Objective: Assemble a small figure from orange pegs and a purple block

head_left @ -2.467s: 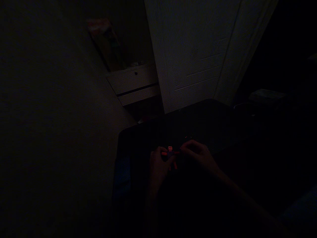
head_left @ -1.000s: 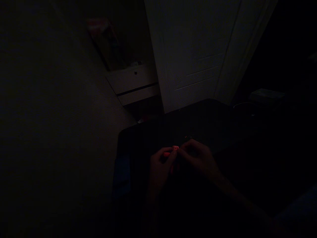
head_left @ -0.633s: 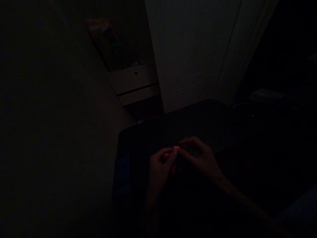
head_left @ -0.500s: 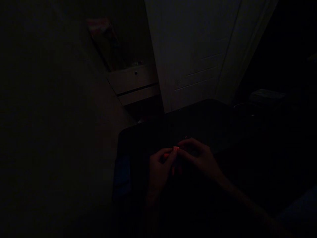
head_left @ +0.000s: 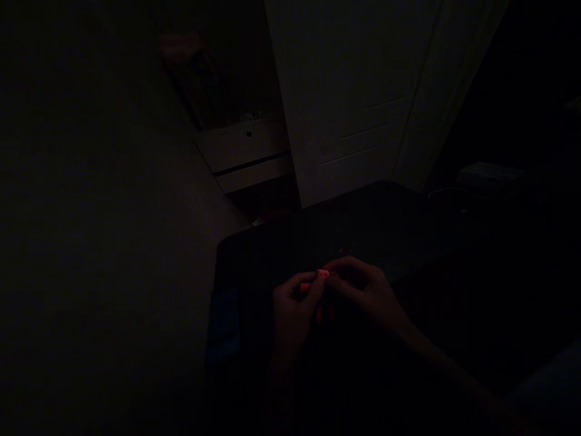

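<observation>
In the dim head view, the thumb and fingers of my left hand (head_left: 293, 306) pinch a small red-lit block-like piece (head_left: 323, 274). Its exact kind is too dark to make out. From the right, my right hand (head_left: 370, 290) brings its closed thumb and fingertips against the same piece. A second reddish part (head_left: 305, 287) shows between my left thumb and index finger; whether it joins the first is unclear. Below the hands, faint red shapes (head_left: 324, 313) show in the dark, and tiny red specks (head_left: 341, 250) glint just beyond them.
Both hands are over a dark tabletop (head_left: 272, 248). A flat bluish rectangular object (head_left: 223, 327) lies at its left edge. At the back right sits a pale box-like object (head_left: 490, 174). Behind the table stand a white panelled door (head_left: 345, 91) and a drawer unit (head_left: 245, 145).
The picture has grown darker. Both hands keep nearly the same place, with the red piece still between them and only slight finger shifts.
</observation>
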